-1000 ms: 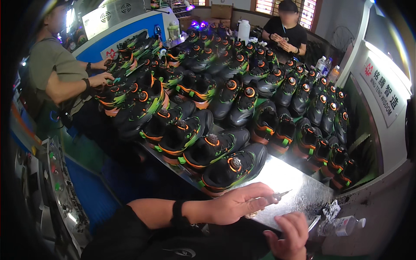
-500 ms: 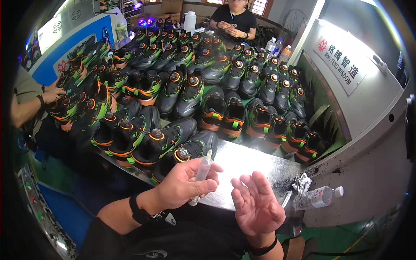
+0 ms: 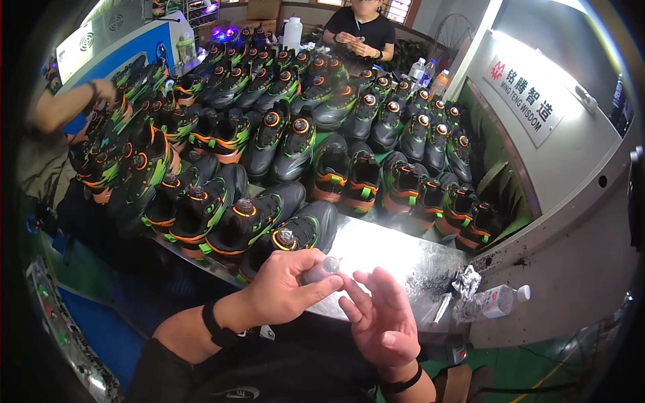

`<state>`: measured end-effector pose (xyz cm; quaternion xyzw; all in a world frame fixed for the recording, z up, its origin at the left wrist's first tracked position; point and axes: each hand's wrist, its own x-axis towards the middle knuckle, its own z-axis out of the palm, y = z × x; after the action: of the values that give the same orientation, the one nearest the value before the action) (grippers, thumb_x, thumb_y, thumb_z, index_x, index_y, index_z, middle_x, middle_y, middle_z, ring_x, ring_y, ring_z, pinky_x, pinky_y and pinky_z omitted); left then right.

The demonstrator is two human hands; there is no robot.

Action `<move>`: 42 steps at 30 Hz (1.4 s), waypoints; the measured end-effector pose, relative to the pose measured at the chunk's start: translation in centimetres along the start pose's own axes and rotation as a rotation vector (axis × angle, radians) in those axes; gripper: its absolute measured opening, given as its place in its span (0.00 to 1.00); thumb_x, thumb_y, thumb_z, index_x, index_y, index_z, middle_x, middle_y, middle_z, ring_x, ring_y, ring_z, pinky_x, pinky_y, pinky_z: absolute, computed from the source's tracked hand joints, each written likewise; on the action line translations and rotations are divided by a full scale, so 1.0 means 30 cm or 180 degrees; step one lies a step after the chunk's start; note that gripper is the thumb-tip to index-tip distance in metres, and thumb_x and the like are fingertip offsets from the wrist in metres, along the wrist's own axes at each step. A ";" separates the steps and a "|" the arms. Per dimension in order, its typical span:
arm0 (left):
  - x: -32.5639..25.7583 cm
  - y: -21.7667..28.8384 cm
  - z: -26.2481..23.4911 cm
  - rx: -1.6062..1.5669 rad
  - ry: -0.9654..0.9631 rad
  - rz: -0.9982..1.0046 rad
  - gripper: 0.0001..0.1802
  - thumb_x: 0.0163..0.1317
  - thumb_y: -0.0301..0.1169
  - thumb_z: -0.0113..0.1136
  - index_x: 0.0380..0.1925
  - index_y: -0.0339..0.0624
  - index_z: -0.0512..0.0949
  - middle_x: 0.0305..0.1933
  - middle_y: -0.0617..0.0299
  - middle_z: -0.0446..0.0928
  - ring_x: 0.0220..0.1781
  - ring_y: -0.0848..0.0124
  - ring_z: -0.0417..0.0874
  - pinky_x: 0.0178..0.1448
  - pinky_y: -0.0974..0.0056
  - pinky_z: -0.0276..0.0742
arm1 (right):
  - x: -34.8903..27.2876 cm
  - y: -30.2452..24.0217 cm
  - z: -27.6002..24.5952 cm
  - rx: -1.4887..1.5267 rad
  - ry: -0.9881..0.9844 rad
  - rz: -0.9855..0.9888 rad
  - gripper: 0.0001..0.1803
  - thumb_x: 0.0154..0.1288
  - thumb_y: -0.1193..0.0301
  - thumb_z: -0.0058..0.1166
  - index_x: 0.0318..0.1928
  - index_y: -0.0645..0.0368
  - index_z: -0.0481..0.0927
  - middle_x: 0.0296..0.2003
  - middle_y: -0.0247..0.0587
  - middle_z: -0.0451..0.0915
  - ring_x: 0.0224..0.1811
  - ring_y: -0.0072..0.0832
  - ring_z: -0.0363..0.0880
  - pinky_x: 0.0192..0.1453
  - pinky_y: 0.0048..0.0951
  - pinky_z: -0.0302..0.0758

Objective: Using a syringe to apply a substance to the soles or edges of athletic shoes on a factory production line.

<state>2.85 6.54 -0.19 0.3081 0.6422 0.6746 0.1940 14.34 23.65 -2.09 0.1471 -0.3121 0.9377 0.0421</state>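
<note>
My left hand [image 3: 282, 287] is closed around a clear plastic syringe [image 3: 321, 271], whose tip now points away from me and toward the right. Beside it my right hand [image 3: 381, 319] is held palm up with the fingers stretched and holds nothing. Its fingertips come close to the syringe's front end; whether they touch it I cannot tell. Just beyond my left hand sits a black sneaker [image 3: 316, 225] with orange and green trim and a round dial on its tongue. A similar sneaker [image 3: 265, 213] stands next to it.
Rows of matching sneakers [image 3: 292, 144] cover the metal table [image 3: 376, 245]. At right lie a clear bottle [image 3: 494, 303] and crumpled foil [image 3: 465, 281] near a grey machine panel [image 3: 551, 101]. One person [image 3: 363, 33] stands across; another's arm [image 3: 67, 107] reaches in from the left.
The syringe has tipped from upright to pointing forward. My right hand has moved left, close to it. The person at left has lifted an arm off the shoes.
</note>
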 end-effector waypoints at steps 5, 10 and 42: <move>0.012 0.000 -0.024 0.1116 0.0031 0.0878 0.08 0.63 0.30 0.66 0.32 0.35 0.80 0.25 0.60 0.75 0.28 0.75 0.75 0.32 0.67 0.71 | -0.007 0.012 -0.016 -0.0678 -0.0199 -0.0069 0.51 0.54 0.81 0.59 0.77 0.62 0.46 0.75 0.52 0.52 0.80 0.51 0.48 0.80 0.47 0.52; 0.004 0.004 -0.030 0.0965 -0.0080 0.0845 0.07 0.65 0.28 0.62 0.32 0.35 0.79 0.27 0.60 0.77 0.28 0.75 0.76 0.34 0.68 0.71 | -0.018 0.018 -0.022 -0.1112 -0.0442 -0.0082 0.52 0.56 0.80 0.59 0.77 0.61 0.44 0.75 0.50 0.52 0.80 0.50 0.48 0.79 0.47 0.53; 0.020 -0.017 -0.003 0.1036 0.0003 0.1295 0.02 0.60 0.23 0.68 0.30 0.37 0.83 0.28 0.57 0.81 0.29 0.67 0.81 0.35 0.65 0.75 | -0.062 0.028 -0.047 -0.2994 -0.0800 -0.0423 0.50 0.58 0.78 0.60 0.76 0.71 0.45 0.72 0.66 0.58 0.66 0.49 0.74 0.67 0.42 0.72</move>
<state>2.30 6.92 -0.59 0.4577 0.6672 0.5876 0.0020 15.61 23.83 -4.21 0.2436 -0.6943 0.6654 0.1258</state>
